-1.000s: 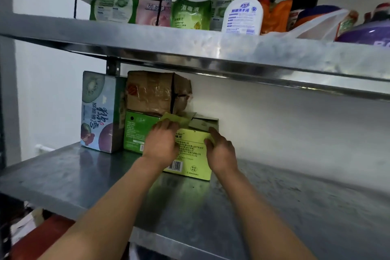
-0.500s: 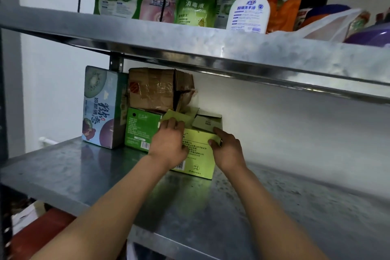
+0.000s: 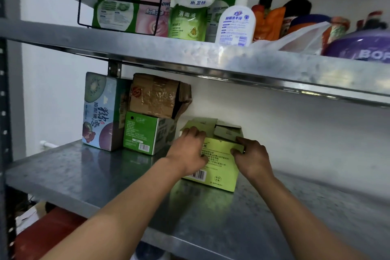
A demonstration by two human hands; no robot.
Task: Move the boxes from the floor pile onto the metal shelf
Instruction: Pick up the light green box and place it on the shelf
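Both hands grip a lime box (image 3: pixel 219 164) at centre frame on the shelf (image 3: pixel 105 177): left hand (image 3: pixel 188 152) and right hand (image 3: pixel 252 157) at its upper corners. Thin card with loose top flaps, it looks light and crushable; best held low by the sides.

Up on the top level a black wire rack (image 3: pixel 121 4) holds a green pouch (image 3: pixel 115 9) and a pink pouch (image 3: pixel 154 12). Beside it stands a taller Seaways pouch (image 3: pixel 191 6), upright. Just right of that is a white pump bottle (image 3: pixel 236 23), then an orange bottle (image 3: pixel 268 22) and a dark bottle (image 3: pixel 296 9) behind. A clear plastic bag (image 3: pixel 304 38) sags at the edge, and a purple tub (image 3: pixel 363 46) sits far right. The white wall (image 3: pixel 274 120) runs behind. Down low, something red (image 3: pixel 46 232) shows.
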